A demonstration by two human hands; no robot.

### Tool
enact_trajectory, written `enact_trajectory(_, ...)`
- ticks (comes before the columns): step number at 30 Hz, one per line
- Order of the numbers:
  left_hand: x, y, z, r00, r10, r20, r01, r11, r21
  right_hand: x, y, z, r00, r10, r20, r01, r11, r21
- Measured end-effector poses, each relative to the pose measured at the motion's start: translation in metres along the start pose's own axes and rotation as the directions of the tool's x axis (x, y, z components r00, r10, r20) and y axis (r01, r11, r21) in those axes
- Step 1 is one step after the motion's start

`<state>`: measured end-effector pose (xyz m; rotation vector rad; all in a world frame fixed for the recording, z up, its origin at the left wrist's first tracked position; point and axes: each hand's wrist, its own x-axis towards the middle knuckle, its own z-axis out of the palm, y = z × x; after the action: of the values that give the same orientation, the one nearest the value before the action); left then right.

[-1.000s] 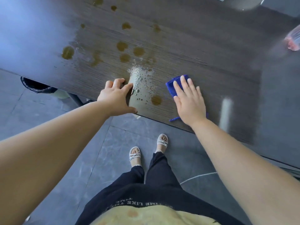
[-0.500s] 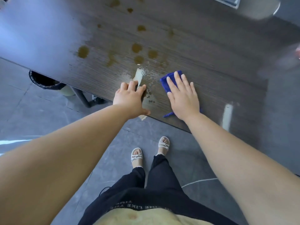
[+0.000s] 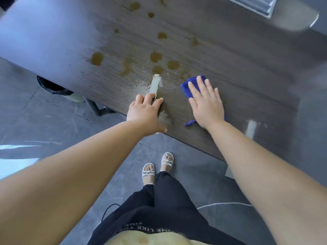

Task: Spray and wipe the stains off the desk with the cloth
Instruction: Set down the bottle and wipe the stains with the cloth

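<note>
A dark wood-grain desk [image 3: 247, 71] carries several brown stains [image 3: 97, 58], spread from its near edge toward the far side. A wet, shiny patch of spray [image 3: 155, 84] lies near the front edge. My right hand [image 3: 206, 101] lies flat, fingers straight, pressing a blue cloth [image 3: 188, 86] onto the desk just right of the wet patch. My left hand [image 3: 144, 112] rests with its fingers on the desk's front edge, at the near end of the wet patch, holding nothing. No spray bottle shows.
A bin with a black liner [image 3: 53, 88] stands on the floor under the desk at the left, beside a desk leg [image 3: 92, 106]. My feet in white sandals [image 3: 157, 167] stand on the grey tile floor. A pale object [image 3: 265, 6] lies at the far right.
My right hand slid the cloth leftward over the stain near the front edge, which no longer shows. My left hand shifted right along the edge.
</note>
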<state>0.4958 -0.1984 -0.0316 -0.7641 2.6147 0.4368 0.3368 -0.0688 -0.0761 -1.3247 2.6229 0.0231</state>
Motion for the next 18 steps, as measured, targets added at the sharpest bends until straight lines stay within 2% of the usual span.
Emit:
enact_trajectory(2,0.000,-0.001,0.000,1.000,0.002,0.006,-0.002,1.000,-0.001,-0.003,0.021,-0.003,0.985,0.171,-0.037,-0.170,0.985,0.015)
enact_trajectory(4,0.002,-0.004,-0.002,1.000,0.000,0.007,0.000,1.000,-0.018,-0.020,0.016,0.003,0.975,0.211,-0.071,-0.212,0.977,-0.003)
enact_trajectory(6,0.005,-0.008,-0.005,1.000,-0.012,-0.009,0.011,0.998,-0.069,-0.040,-0.007,0.011,0.988,0.135,-0.078,-0.137,0.990,-0.017)
enact_trajectory(8,0.009,-0.011,-0.011,0.999,-0.026,-0.022,0.023,0.992,-0.121,-0.045,-0.032,0.015,0.998,-0.023,-0.053,0.021,0.999,-0.034)
enact_trajectory(10,0.014,-0.012,-0.017,0.998,-0.060,-0.033,0.055,0.987,-0.153,-0.022,-0.039,0.009,0.981,-0.196,-0.007,0.196,0.980,-0.031)
enact_trajectory(12,0.020,-0.013,-0.022,0.993,-0.104,-0.050,0.095,0.983,-0.160,0.016,-0.026,-0.001,0.963,-0.269,0.024,0.270,0.962,-0.044)
enact_trajectory(16,0.034,-0.012,-0.032,0.983,-0.170,-0.065,0.159,0.977,-0.141,0.060,0.021,-0.013,1.000,0.004,-0.007,-0.004,1.000,-0.023)
enact_trajectory(18,0.041,-0.011,-0.036,0.983,-0.177,-0.052,0.170,0.977,-0.131,0.044,0.024,-0.009,0.997,0.064,-0.047,-0.064,0.998,-0.010)
